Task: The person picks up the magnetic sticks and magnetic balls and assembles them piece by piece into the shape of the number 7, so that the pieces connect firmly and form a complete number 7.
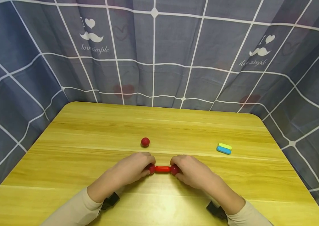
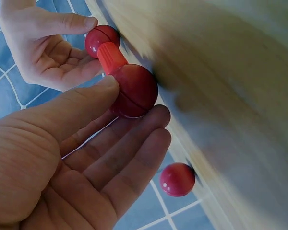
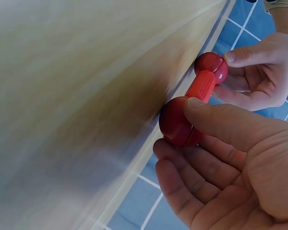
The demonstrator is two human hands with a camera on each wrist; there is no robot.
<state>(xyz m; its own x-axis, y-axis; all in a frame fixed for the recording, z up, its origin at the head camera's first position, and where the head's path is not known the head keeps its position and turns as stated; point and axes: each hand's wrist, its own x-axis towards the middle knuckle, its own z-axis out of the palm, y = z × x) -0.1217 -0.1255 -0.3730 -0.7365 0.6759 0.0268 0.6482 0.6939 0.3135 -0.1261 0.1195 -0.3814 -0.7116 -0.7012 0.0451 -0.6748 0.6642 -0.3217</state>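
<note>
Yellow tabletop (image 1: 162, 125) lies beneath hands (image 1: 134, 167) (image 1: 192, 171) pinching red balls (image 2: 138, 90) (image 3: 174, 120)

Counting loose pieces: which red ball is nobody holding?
The lone back ball; the left hand and right hand hold the other balls, a red stick between them.

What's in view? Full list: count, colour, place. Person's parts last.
table: 1, yellow wood-grain, centre
curtain: panel count unclear, blue-grey with white grid, behind table and at both sides
loose ball: 1, red, on table, beyond the rod
rod: 1, red, near table's middle
left-end ball: 1, red, on rod's left end
right-end ball: 1, red, on rod's right end
blue stick: 1, blue, table's right side
yellow-green stick: 1, yellow-green, alongside blue stick
sleeves: 2, beige, on forearms
left hand: 1, bare, pinching left-end ball
right hand: 1, bare, pinching right-end ball
</note>
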